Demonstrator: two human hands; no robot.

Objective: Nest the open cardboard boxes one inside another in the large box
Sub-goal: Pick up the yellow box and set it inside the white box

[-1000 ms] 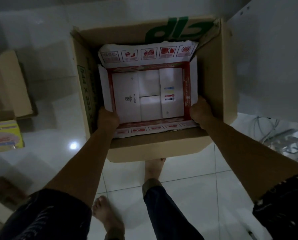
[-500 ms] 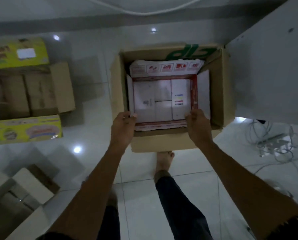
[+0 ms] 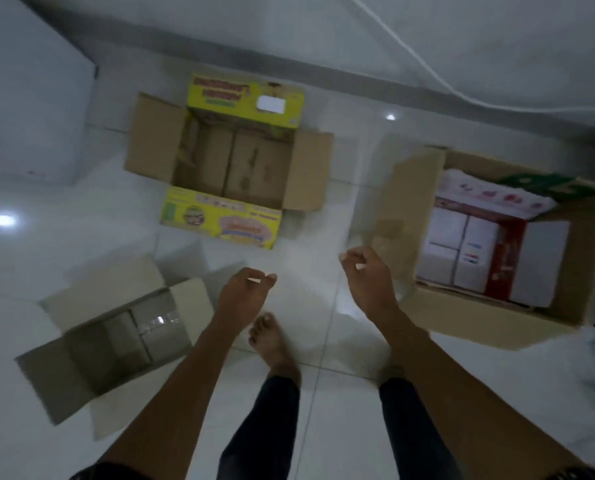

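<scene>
Boxes: we are seeing four open cardboard boxes on the white tile floor [image 3: 323,427].
Big brown box [image 3: 479,327]: one, sitting at the right, with one white and red box [image 3: 476,251] inside it.
Yellow-flapped box [image 3: 233,168]: one, sitting ahead.
Plain brown box [image 3: 116,344]: one, sitting at the left.
Left hand [image 3: 242,294]: we are holding nothing, fingers loosely curled.
Right hand [image 3: 367,277]: we are holding nothing too, fingers curled, just beside the big brown box.
</scene>
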